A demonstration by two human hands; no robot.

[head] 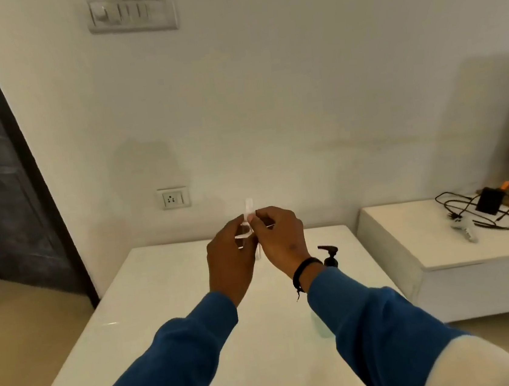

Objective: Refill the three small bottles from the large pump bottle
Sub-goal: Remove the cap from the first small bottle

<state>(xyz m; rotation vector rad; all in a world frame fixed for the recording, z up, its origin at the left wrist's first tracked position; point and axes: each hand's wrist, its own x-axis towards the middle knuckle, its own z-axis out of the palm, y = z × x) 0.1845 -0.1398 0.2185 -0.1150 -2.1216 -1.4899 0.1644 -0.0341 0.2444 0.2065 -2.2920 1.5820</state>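
White table [170,297] before plain wall. We hold small clear bottle [249,207] above table: left hand [230,260] grips body, right hand [279,237] pinches top, likely uncapping. Pump bottle [329,255] just behind right wrist. Next, we judge: bring opening under pump spout.

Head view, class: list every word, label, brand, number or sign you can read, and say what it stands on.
None can be read.
Small bottle, held by both hands: clear, no label shows.
Pump bottle: mostly hidden behind the right wrist, no label in view.
Switch panel and socket: no legible marks.
Remote: too blurred to tell.
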